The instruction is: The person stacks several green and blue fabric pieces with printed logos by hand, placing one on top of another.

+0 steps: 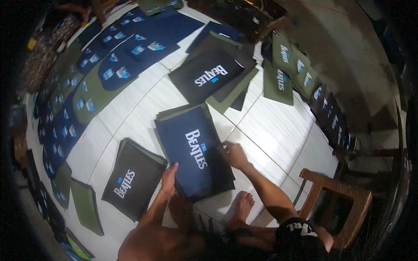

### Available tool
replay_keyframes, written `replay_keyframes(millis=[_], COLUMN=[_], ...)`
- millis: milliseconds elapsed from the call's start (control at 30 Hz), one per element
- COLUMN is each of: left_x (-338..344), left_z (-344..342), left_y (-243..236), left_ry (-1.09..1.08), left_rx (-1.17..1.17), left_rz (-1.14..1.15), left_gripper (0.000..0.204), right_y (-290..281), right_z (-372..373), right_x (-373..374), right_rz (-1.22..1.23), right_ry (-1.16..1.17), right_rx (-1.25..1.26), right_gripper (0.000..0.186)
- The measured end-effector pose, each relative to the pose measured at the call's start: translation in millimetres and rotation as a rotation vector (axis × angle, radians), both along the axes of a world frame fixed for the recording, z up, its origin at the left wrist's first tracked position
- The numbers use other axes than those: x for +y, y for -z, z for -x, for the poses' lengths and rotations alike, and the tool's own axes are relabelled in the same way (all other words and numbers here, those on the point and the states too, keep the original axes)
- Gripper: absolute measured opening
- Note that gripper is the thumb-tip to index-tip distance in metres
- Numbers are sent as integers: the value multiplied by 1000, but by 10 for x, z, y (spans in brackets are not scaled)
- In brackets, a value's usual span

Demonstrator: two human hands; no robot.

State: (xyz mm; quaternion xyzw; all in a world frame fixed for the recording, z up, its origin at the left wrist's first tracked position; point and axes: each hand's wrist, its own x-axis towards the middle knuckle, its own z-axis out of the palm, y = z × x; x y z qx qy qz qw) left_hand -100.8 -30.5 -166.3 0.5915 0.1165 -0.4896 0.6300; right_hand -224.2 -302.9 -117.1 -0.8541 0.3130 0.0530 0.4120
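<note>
A stack of printed fabric pieces (pixel 185 135), dark navy on top with white and blue lettering, lies on the tiles in front of my feet. My left hand (pixel 169 178) grips its left edge, the thumb on top and the other fingers hidden. At the right edge, my right hand (pixel 235 155) is closed with bent fingers on the side of the stack. Beside it on the left sits another stack of pieces (pixel 133 178), dark grey on top with olive edges showing. Beyond, a looser pile of black, grey and olive pieces (pixel 209 74) is fanned out.
Printed navy and olive panels (pixel 130 48) spread across the left and far floor. Olive and black printed pieces (pixel 283 78) overlap in a row at the right. A wooden stool (pixel 335 187) stands near right. Small olive pieces (pixel 87 206) lie at the left on the white tiles (pixel 270 122).
</note>
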Motion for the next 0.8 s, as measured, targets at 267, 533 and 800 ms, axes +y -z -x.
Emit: replay_keyframes(millis=[267,533,800], left_x=[-197,-108,238], left_z=[1,-12,35], left_y=[-199,-75,542], left_ry=[88,-31,99], left_rx=[-206,-75,-200], left_rz=[-267,-208,-309], left_gripper=[34,33,24], right_y=[517,381,304], right_z=[-286,-1287,-1806], right_x=[-1643,-2000,-2114], right_rz=[100,-109,-82], right_ry=[715,939,1041], right_rx=[-194,-61,-38], right_gripper=[28,38,65])
